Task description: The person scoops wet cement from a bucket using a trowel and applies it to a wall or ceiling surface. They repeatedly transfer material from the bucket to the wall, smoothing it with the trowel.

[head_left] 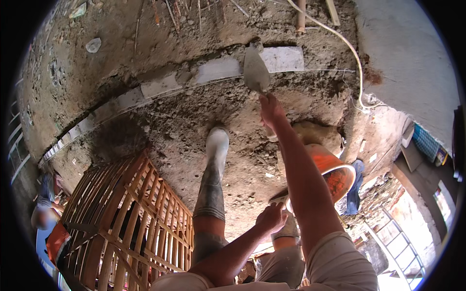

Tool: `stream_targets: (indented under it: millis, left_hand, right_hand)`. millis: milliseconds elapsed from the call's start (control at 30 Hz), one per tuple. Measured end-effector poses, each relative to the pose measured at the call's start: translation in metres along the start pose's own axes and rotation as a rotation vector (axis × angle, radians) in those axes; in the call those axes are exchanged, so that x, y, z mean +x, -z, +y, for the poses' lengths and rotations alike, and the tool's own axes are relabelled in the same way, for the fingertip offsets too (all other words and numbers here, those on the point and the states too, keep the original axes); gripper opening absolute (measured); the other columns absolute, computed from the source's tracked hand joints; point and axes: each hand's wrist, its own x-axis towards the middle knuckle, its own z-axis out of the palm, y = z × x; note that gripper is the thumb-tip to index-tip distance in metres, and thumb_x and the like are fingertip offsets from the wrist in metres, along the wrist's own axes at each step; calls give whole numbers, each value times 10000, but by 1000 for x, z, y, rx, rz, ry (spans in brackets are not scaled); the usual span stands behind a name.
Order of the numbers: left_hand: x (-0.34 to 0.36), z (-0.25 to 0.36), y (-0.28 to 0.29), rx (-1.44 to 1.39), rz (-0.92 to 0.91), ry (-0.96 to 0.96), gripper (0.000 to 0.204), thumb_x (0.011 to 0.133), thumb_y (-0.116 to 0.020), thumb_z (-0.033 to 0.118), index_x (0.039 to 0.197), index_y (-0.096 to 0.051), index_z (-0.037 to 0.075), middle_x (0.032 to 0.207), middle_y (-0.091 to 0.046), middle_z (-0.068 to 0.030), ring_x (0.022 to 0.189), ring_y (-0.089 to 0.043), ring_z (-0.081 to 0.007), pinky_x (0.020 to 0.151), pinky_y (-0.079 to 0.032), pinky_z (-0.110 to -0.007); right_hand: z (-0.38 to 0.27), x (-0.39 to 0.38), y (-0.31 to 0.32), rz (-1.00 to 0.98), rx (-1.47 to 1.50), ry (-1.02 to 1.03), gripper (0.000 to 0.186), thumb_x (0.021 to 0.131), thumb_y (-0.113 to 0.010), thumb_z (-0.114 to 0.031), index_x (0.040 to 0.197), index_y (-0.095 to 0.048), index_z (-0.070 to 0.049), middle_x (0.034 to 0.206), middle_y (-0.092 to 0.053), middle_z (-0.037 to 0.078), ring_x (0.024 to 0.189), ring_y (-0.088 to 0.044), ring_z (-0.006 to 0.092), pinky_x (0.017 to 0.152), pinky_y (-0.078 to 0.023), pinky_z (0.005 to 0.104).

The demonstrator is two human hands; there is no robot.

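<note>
The right hand (270, 109) was stretched far forward and closed around the handle of a trowel (255, 72). The trowel had a grey, leaf-shaped metal blade, smeared with wet mortar and dull all over, its pointed end aimed away from the person. The blade lay over the edge of a pale concrete strip (213, 70), touching or just above it; which could not be told. That strip ran in a curve across rough, lumpy ground of dirt and mortar.

The left hand (272, 217) was nearer the person than the trowel, fingers curled on the rim of an orange bucket (335, 172), well apart from the right hand. The bucket sat behind the trowel, just beside the right forearm, its inside crusted with grey.

A mud-caked boot (216, 148) stood on the ground behind the trowel, to its left. Further left of the trowel and much nearer the person stood a wooden slat cage (121, 218). A white cord (352, 53) trailed to the right of the trowel.
</note>
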Motion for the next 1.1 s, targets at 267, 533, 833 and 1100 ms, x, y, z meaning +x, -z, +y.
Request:
stream_targets:
  millis: [267,533,833,1100]
  left_hand:
    - [3,7,-4,-15,-8,-84,400,954,-535,255,1251,-501,-10,1141,-595,-200,1104,-593,-314,930,-498,-407]
    - [86,-109,-147,250,458,-566,447,918,-565,232,1300,-472,22,1150,-586,-213,1014,-642,-363,882,-536,-443]
    - [76,-54,-64,412,275,-514,435,909,-605,202,1287,-467,37,1132,-577,-176,1089,-586,-348,932,-482,-444]
    - [53,5,-23,-168,354,-423,529,903,-666,210,1332,-402,49,1206,-522,-179,1199,-510,-331,1016,-422,-428]
  right_hand:
    - [-36,-12,18,-37,330,-155,562,978,-377,-413,1341,-466,6,1034,-638,263,740,-696,320,720,-567,451]
    - [-42,-32,-24,19,-137,34,559,983,-349,-426,1374,-431,-34,1226,-588,302,1165,-552,467,1029,-410,523]
    - [11,-85,24,121,-131,202,474,988,-433,-375,1296,-419,-16,1140,-589,317,968,-605,498,875,-480,548]
    - [142,-361,106,77,6,316,339,859,-644,-178,1135,-518,-27,931,-601,206,780,-644,431,646,-531,483]
